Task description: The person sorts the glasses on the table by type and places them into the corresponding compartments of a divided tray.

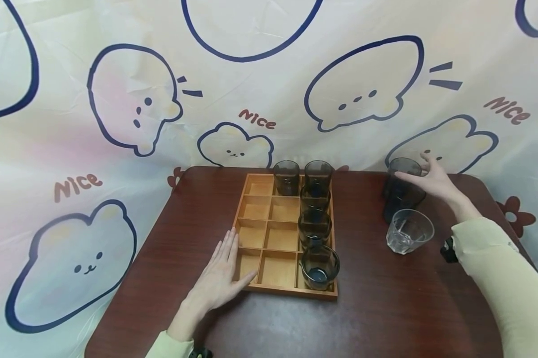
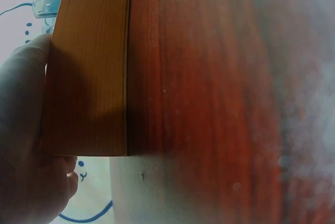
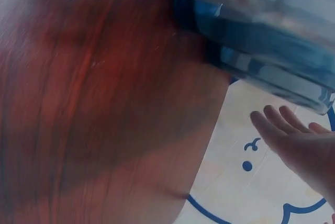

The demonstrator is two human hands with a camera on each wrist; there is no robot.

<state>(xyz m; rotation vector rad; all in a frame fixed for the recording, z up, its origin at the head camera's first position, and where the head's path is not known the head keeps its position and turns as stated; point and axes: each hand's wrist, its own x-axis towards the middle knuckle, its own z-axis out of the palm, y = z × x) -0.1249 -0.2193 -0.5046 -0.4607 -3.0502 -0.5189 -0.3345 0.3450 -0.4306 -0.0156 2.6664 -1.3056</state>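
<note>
Your left hand [image 1: 220, 276] lies flat against the tray [image 1: 251, 219], steadying it. Your right hand [image 1: 432, 179], fingers spread wide, reaches the far dark glass [image 1: 401, 191], holding nothing yet.

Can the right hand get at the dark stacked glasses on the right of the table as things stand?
Probably yes. The right hand is open right beside the rim of the dark stacked glasses, with nothing between them. The clear glass stands nearer the person, out of the hand's way.
</note>
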